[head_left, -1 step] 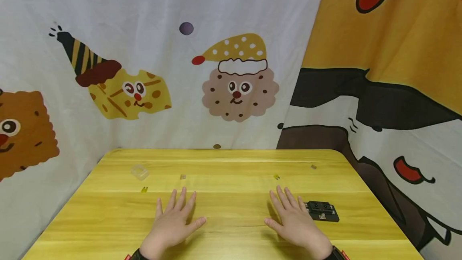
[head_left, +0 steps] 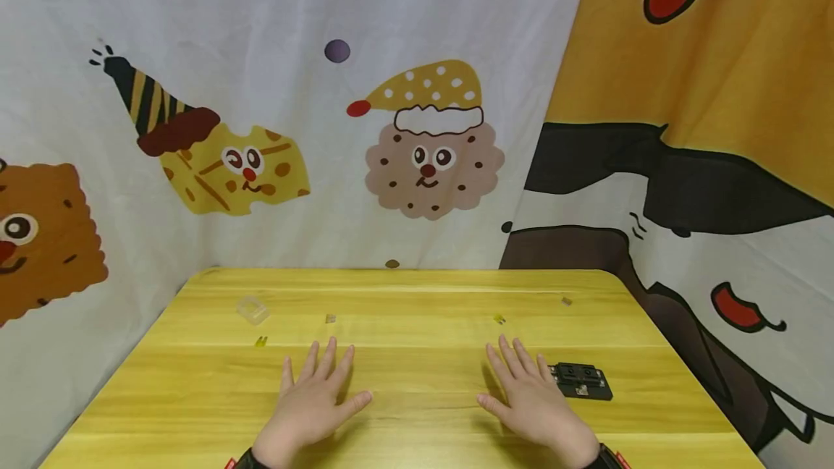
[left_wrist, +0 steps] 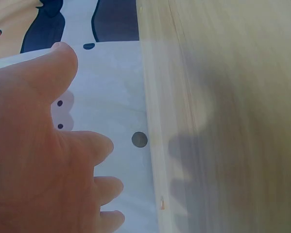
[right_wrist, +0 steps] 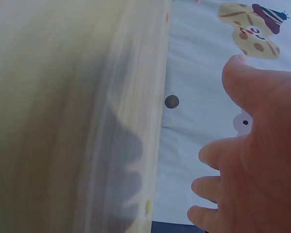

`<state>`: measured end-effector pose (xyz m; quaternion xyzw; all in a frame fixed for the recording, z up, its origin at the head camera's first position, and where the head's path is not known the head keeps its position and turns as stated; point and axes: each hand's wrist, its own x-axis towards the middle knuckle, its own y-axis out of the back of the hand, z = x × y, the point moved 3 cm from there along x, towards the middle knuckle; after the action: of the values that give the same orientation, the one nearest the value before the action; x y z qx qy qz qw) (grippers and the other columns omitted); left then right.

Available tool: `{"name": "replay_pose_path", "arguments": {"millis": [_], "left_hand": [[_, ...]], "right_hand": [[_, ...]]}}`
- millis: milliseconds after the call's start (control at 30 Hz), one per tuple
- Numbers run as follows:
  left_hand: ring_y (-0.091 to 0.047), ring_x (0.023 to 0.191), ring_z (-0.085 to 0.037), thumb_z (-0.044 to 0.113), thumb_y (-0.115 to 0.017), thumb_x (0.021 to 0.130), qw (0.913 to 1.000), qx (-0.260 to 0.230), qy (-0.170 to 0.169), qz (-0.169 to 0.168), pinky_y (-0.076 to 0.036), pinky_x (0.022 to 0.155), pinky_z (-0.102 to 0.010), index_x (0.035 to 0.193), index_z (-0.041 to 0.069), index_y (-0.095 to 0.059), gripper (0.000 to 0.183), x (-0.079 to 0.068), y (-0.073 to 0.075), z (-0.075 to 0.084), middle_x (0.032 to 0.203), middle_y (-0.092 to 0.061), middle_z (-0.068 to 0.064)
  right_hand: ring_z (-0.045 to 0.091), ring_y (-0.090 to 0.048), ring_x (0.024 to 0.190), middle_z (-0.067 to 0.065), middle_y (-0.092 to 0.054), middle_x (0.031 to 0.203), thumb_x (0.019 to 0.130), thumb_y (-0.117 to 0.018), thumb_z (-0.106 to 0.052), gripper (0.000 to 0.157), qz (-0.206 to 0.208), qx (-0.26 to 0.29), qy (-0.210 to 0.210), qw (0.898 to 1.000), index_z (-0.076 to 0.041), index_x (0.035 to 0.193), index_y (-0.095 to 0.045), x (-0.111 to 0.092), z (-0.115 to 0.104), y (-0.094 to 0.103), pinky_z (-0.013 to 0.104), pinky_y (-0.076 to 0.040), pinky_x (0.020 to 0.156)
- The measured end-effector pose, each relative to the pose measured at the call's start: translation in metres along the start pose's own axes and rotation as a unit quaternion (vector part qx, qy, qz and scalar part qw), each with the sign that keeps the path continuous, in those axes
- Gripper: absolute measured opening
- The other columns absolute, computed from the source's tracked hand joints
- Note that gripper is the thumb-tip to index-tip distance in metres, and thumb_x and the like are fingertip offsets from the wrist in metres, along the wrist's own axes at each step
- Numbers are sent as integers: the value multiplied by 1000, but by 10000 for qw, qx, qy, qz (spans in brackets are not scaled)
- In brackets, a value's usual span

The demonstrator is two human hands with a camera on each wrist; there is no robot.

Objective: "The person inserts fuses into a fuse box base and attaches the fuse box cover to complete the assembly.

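My left hand [head_left: 311,400] is held over the near left part of the wooden table [head_left: 417,411], fingers straight and spread, palm down. Mirroring it on the right, my right hand [head_left: 533,396] is spread the same way; neither holds anything. Shadows fall on the tabletop in both wrist views, with the left hand [left_wrist: 33,145] and right hand [right_wrist: 266,155] raised off the wood. Just right of the right fingers lies a flat black block [head_left: 581,381] with recesses and small metallic-looking parts. A tiny yellow piece [head_left: 499,319] lies beyond the right fingertips.
Toward the back left sit a clear plastic piece [head_left: 252,310], a small yellow piece [head_left: 261,341] and a tiny translucent piece [head_left: 330,318]. Another tiny greyish piece [head_left: 566,301] is at the back right. A printed cloth [head_left: 260,93] hangs behind the table.
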<state>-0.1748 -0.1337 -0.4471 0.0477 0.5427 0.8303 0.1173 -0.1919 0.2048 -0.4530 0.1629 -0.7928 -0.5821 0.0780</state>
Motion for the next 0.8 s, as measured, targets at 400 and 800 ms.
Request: {"name": "replay_pose_path", "arguments": {"millis": [400, 800], "left_hand": [[-7, 146, -47, 68, -47, 92, 10000, 27, -19, 79, 6, 104, -74, 155, 14, -34, 84, -2, 1, 0, 161, -16, -19], [-21, 143, -46, 68, -59, 85, 9961, -333, -702, 421, -5, 104, -76, 152, 9, -39, 91, 0, -1, 24, 156, -29, -21]], "right_hand": [[40, -13, 148, 14, -18, 162, 92, -59, -59, 84, 211, 82, 203, 9995, -12, 156, -30, -5, 1, 6, 69, -7, 109], [40, -49, 127, 16, -56, 137, 70, -88, -37, 80, 1221, -308, 469, 9909, -5, 137, -58, -25, 44, 32, 68, -23, 106]]}}
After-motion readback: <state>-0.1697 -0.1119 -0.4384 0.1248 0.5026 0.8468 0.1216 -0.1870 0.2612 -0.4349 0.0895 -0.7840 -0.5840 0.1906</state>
